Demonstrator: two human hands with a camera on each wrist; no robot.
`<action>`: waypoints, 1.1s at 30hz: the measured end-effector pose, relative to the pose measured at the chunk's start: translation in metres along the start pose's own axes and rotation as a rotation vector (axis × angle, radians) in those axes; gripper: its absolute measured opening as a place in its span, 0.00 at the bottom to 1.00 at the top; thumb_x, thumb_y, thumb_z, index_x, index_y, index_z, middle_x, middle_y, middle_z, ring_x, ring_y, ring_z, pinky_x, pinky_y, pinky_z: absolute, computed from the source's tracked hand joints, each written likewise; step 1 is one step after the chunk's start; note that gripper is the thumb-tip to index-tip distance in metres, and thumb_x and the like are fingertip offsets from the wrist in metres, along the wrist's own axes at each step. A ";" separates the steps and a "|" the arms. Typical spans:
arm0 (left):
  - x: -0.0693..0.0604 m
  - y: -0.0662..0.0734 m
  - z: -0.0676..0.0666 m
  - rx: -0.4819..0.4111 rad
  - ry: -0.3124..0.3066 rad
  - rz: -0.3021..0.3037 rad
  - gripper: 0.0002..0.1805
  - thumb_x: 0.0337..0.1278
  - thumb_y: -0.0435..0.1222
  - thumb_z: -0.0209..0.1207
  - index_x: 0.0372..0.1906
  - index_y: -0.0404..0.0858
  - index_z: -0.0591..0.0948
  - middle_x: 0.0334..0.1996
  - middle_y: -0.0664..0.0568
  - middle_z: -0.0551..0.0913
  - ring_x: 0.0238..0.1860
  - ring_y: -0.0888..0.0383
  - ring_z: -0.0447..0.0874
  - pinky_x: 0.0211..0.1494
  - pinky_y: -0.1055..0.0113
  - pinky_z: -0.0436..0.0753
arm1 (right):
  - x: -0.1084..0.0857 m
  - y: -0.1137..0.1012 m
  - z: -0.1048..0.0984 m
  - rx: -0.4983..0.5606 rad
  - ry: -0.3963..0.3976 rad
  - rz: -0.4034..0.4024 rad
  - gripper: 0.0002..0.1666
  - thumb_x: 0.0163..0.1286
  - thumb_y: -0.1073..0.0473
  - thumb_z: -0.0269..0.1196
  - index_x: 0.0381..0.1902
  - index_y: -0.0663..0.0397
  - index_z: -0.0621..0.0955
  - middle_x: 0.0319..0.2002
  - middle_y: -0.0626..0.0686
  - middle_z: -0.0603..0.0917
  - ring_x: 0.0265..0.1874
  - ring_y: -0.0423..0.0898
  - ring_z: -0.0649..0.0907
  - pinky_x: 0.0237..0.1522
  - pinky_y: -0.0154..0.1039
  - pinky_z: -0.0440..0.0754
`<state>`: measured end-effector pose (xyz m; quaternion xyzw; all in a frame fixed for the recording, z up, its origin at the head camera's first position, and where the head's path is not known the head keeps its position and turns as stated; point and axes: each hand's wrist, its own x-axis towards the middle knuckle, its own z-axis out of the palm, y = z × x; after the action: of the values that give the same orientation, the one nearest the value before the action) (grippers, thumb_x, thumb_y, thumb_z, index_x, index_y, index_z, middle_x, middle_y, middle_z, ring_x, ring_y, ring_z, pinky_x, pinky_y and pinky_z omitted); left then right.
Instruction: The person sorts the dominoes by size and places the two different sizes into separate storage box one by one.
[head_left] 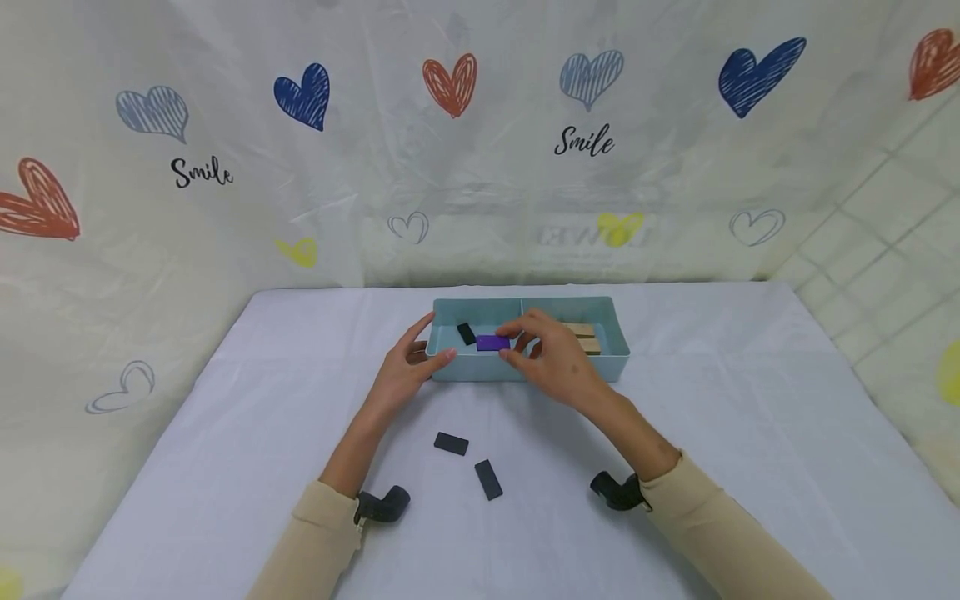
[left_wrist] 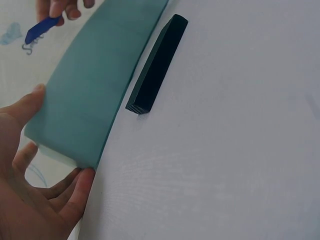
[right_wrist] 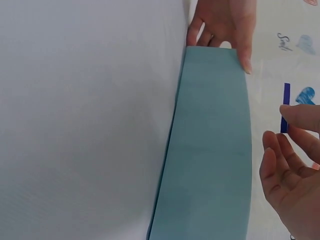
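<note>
A light teal box (head_left: 480, 369) with two compartments stands toward the back of the table. My left hand (head_left: 401, 371) holds its left end, thumb over the front rim and fingers along the end wall. Between thumb and fingertips, my right hand (head_left: 558, 358) pinches a flat purple block (head_left: 492, 342) above the left compartment. The right wrist view shows this block (right_wrist: 286, 95) edge-on, raised over the rim. Inside the left compartment is a small black block (head_left: 467, 333). Light wooden blocks (head_left: 590, 346) lie in the right compartment, partly hidden by my right hand.
Two black blocks lie on the white cloth before the box: one farther back (head_left: 452, 443), the other (head_left: 489, 480) closer to me. Dark wrist devices (head_left: 386, 504) sit at both sleeves. Behind the table hangs a pale sheet (head_left: 495, 167) printed with hearts.
</note>
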<state>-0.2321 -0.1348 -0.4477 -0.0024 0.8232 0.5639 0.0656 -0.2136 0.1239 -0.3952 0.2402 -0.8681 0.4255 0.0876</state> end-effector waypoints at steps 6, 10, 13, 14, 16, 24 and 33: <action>0.000 -0.001 -0.001 -0.007 -0.004 0.006 0.44 0.59 0.60 0.69 0.78 0.75 0.60 0.74 0.43 0.71 0.74 0.44 0.73 0.68 0.46 0.81 | 0.006 0.001 0.000 -0.006 0.005 0.017 0.14 0.68 0.61 0.73 0.51 0.51 0.88 0.44 0.51 0.84 0.39 0.45 0.84 0.40 0.34 0.83; -0.001 -0.001 -0.001 -0.004 -0.005 0.010 0.45 0.59 0.60 0.69 0.78 0.76 0.59 0.74 0.43 0.71 0.73 0.44 0.73 0.68 0.46 0.81 | 0.009 0.003 0.001 -0.011 0.010 0.021 0.13 0.69 0.61 0.72 0.51 0.52 0.88 0.44 0.51 0.84 0.39 0.46 0.84 0.40 0.35 0.84; -0.001 -0.001 -0.001 0.000 -0.006 0.009 0.45 0.59 0.60 0.69 0.78 0.76 0.59 0.75 0.43 0.71 0.74 0.44 0.73 0.69 0.46 0.80 | 0.010 0.005 0.001 -0.017 0.009 0.034 0.13 0.69 0.61 0.72 0.51 0.53 0.88 0.45 0.52 0.84 0.40 0.46 0.84 0.40 0.36 0.84; -0.001 -0.001 -0.001 0.000 -0.007 0.009 0.45 0.59 0.60 0.69 0.78 0.76 0.59 0.75 0.43 0.71 0.74 0.44 0.72 0.69 0.46 0.80 | 0.010 0.005 0.001 -0.017 0.009 0.039 0.13 0.69 0.61 0.71 0.51 0.53 0.88 0.45 0.52 0.84 0.40 0.46 0.84 0.40 0.36 0.84; -0.001 -0.001 0.000 -0.003 -0.008 0.008 0.44 0.59 0.60 0.69 0.78 0.76 0.60 0.74 0.43 0.71 0.74 0.44 0.72 0.69 0.45 0.80 | 0.011 0.007 0.001 -0.019 0.010 0.052 0.13 0.70 0.61 0.71 0.52 0.53 0.88 0.46 0.52 0.84 0.40 0.46 0.84 0.41 0.36 0.83; 0.001 -0.002 0.000 -0.001 0.001 0.012 0.45 0.60 0.59 0.69 0.78 0.75 0.60 0.74 0.43 0.72 0.73 0.44 0.73 0.68 0.46 0.81 | 0.015 0.009 -0.001 -0.040 0.026 0.062 0.14 0.71 0.60 0.70 0.53 0.54 0.87 0.45 0.55 0.84 0.41 0.48 0.84 0.42 0.38 0.83; 0.000 -0.002 0.001 -0.005 -0.003 0.009 0.44 0.60 0.59 0.69 0.78 0.75 0.60 0.74 0.43 0.72 0.73 0.44 0.74 0.69 0.45 0.81 | 0.021 0.010 -0.001 -0.031 0.037 0.067 0.15 0.71 0.60 0.70 0.54 0.55 0.87 0.47 0.58 0.83 0.42 0.48 0.85 0.43 0.40 0.84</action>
<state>-0.2317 -0.1351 -0.4497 0.0022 0.8218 0.5661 0.0643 -0.2367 0.1232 -0.3940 0.2017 -0.8804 0.4189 0.0930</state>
